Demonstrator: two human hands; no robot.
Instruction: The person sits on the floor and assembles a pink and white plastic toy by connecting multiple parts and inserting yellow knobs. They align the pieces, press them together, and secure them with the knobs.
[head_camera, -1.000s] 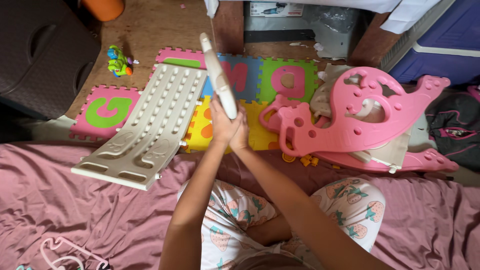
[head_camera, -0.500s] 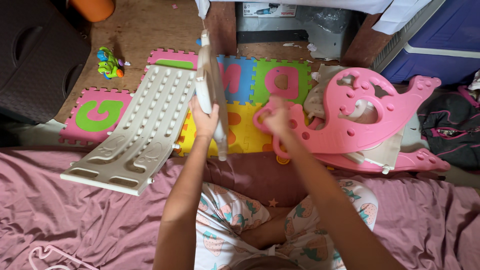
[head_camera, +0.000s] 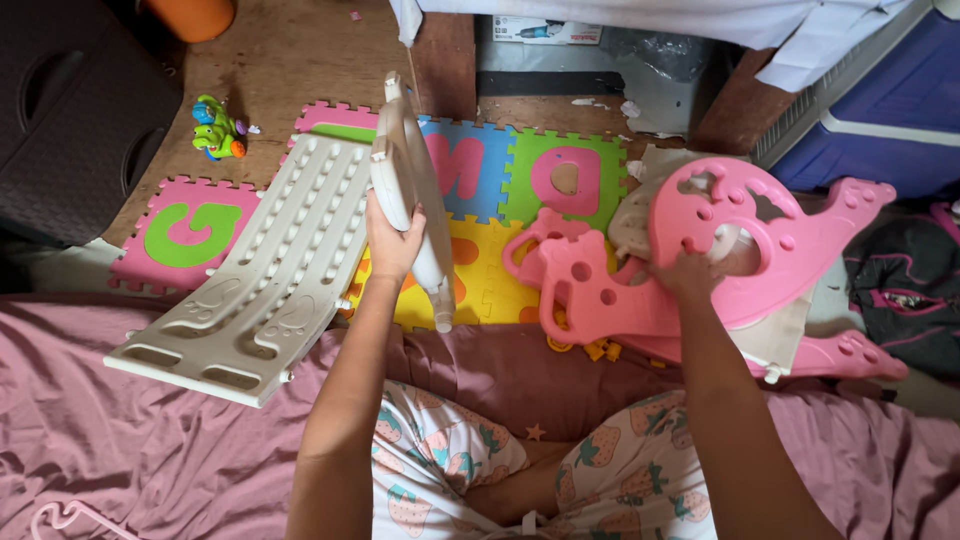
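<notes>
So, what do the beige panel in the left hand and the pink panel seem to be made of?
Beige panel: looks like rigid moulded plastic, smooth with a slight sheen, held edge-on by the left hand. Pink panel: probably the same hard plastic, glossy, with clean moulded cut-outs.

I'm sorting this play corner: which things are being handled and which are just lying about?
Being handled:
- cream panel, gripped on edge by the left hand
- pink snail-shaped panel, under the right hand

Lying about:
- cream slide board
- foam letter mats
- small colourful toy
- dark bin
</notes>
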